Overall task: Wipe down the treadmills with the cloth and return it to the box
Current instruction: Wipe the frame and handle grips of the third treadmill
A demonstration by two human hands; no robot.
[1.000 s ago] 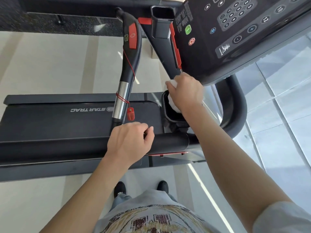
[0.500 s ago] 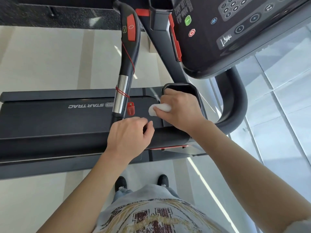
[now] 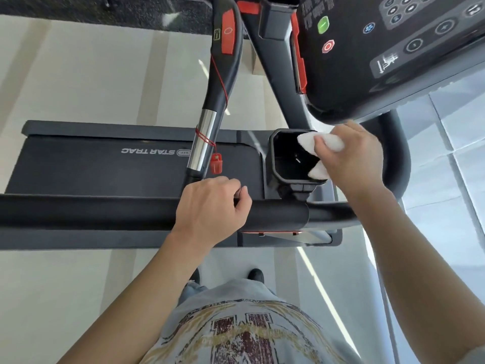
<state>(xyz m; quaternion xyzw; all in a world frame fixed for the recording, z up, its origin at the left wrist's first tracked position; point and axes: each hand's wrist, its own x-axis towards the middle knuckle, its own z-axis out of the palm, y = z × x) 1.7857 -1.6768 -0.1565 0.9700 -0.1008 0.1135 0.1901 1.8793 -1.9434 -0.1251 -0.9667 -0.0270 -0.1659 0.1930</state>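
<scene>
The right hand grasps the white cloth bunched in its fingers, holding it at the right rim of the open black cup holder, so the hollow to be wiped lies just left of and below the grip. The left hand curls over the handrail, farther from the holder; no box shows

Right hand presses cloth on cup holder rim; left hand grips handrail.
</scene>
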